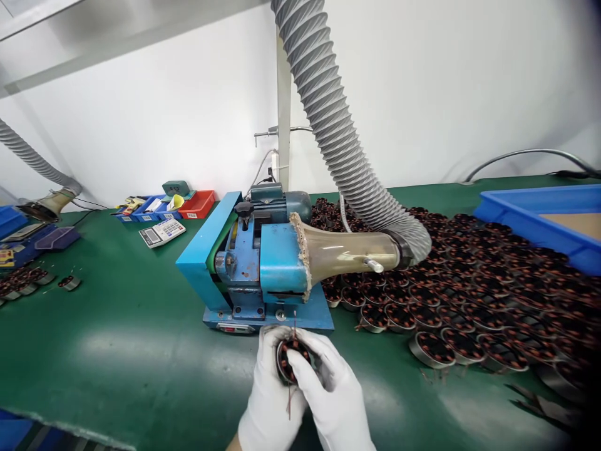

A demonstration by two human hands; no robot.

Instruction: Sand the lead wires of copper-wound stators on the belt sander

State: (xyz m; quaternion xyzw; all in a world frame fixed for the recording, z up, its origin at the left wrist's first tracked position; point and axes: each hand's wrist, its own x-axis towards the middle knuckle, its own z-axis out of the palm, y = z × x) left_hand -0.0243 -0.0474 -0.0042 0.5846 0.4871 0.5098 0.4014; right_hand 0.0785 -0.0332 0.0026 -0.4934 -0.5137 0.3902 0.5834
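Note:
Both my hands wear white gloves and meet at the lower middle, in front of the blue belt machine (282, 257). Between them is a round motor stator (284, 363) with a metal rim, a dark inside and copper windings. Thin wire leads stick out of it above and below. My left hand (270, 394) is wrapped round its left side. My right hand (331, 382) grips the right side, its thumb lying over the face of the stator. The far fingers of both hands are partly hidden behind the part.
Many like stators (432, 347) stand in rows on the green table (141, 357) at right. A grey duct hose (328, 94) joins the machine's amber hood (347, 254). A blue tray (526, 200) is at far right; a calculator (162, 232) and small bins (197, 203) lie left.

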